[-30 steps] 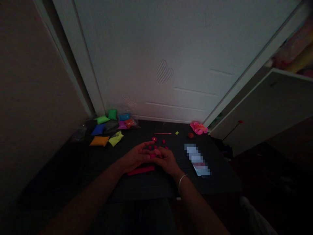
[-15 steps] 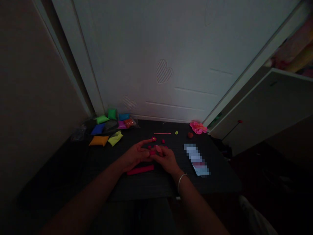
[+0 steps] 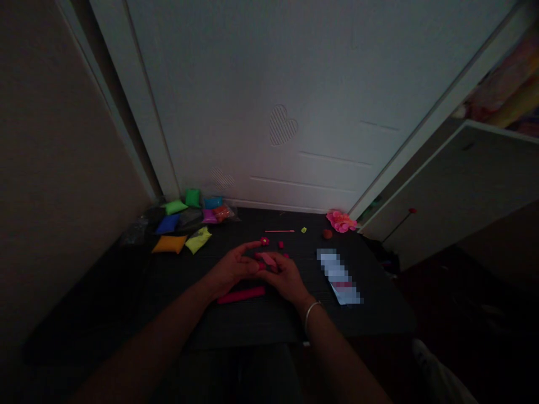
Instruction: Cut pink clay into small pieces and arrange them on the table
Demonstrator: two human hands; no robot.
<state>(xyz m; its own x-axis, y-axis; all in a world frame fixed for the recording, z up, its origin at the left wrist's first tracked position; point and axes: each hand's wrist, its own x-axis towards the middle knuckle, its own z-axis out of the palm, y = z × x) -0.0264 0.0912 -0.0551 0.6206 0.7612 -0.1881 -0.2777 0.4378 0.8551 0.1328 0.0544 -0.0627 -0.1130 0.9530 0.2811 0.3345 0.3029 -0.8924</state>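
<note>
My left hand [image 3: 231,272] pinches a small piece of pink clay [image 3: 261,266] between thumb and fingers, its index finger stretched forward. Close against it, my right hand [image 3: 288,276] is closed on a light pink modelling tool [image 3: 268,258], whose broad end shows above the clay. The fingers partly hide the clay. Just beyond the left fingertip lies a small pink clay flower [image 3: 264,240] with a yellow centre. Small pink clay lumps [image 3: 281,245] lie around it, some half covered by my hands. A long pink-red bar [image 3: 242,295] rests below my left hand.
Several coloured clay packets [image 3: 169,243] lie at the back left of the dark table [image 3: 252,325]. Behind the hands are a thin pink stick [image 3: 279,231] and a yellow-green bit [image 3: 304,230]. A blurred-out phone-like object [image 3: 339,276], a reddish lump [image 3: 327,234] and pink petals [image 3: 342,221] lie right.
The light pink tool has tipped over toward the left above the clay, and the right fingers have shifted slightly. The left hand stays nearly in place, its index finger straighter than at first.
</note>
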